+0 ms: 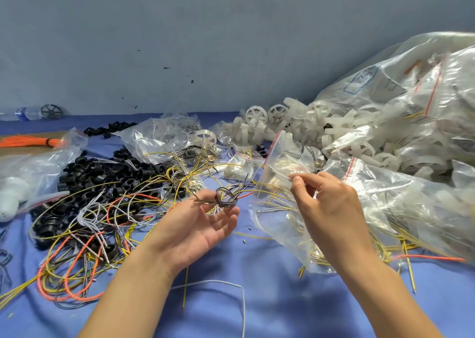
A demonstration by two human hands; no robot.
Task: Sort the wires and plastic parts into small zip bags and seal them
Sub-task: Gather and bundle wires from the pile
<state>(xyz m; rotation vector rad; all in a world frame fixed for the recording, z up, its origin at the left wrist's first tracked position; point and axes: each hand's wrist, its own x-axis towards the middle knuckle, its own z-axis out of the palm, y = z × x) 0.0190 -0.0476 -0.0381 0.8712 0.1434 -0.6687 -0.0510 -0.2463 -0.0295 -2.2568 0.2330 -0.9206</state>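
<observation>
**My left hand (203, 224) under a wire knot, my right hand (331, 209) on a bag**

My left hand lies palm up with its fingers relaxed. A small knotted bundle of grey wire (226, 199) sits at its thumb and fingertips; whether my thumb pinches it I cannot tell. At three o'clock of it, my right hand grasps a small clear zip bag with a red seal strip (281, 157), thumb and forefinger nipping the bag's edge near its mouth. The bag stands just beside the bundle, not touching it.

Under both hands is a blue cloth (270, 301). Loose yellow, orange and grey wires (77, 237) sprawl at eight o'clock, tangled over a heap of black plastic rings (87, 173) at nine to ten o'clock. A pile of white plastic spoked wheels (257, 116) lies at one o'clock. Large clear plastic bags (416, 101), filled with parts and yellow wire, spread from two to four o'clock. A tied bundle of orange wire (25, 141) rests far out at ten o'clock.
</observation>
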